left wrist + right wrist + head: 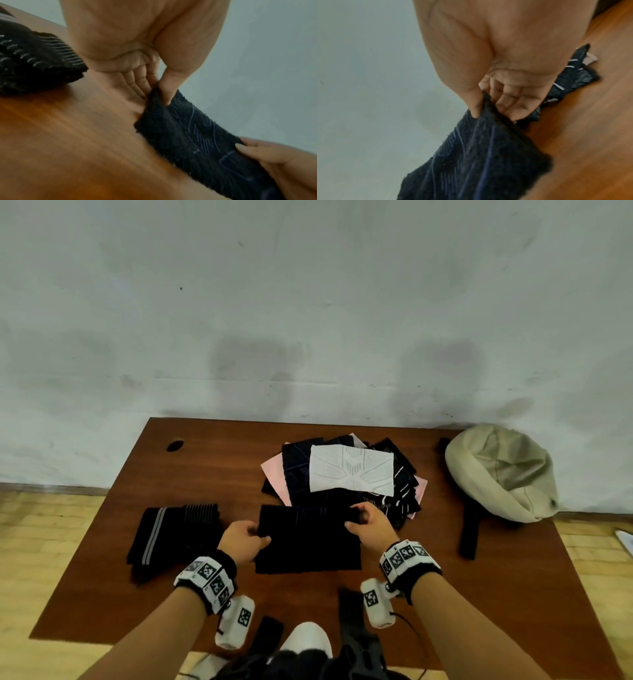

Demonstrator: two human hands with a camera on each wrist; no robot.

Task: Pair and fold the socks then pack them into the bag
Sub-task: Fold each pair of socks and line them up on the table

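Observation:
A dark navy sock [308, 537] with faint line patterns hangs stretched between my hands above the brown table [212, 474]. My left hand [251, 537] pinches its left end between thumb and fingers [154, 93]. My right hand [358, 520] pinches the right end [481, 106]. Behind lies a pile of socks [346, 474], with a white one [351, 470] on top of dark and pink ones. A beige bag [501, 470] sits at the table's far right, lying slumped.
Folded black socks with grey stripes [174, 532] lie at the left of the table. A black strap [469, 529] runs from the bag toward the front edge. A cable hole [175, 445] marks the far left. A pale wall [308, 302] stands behind.

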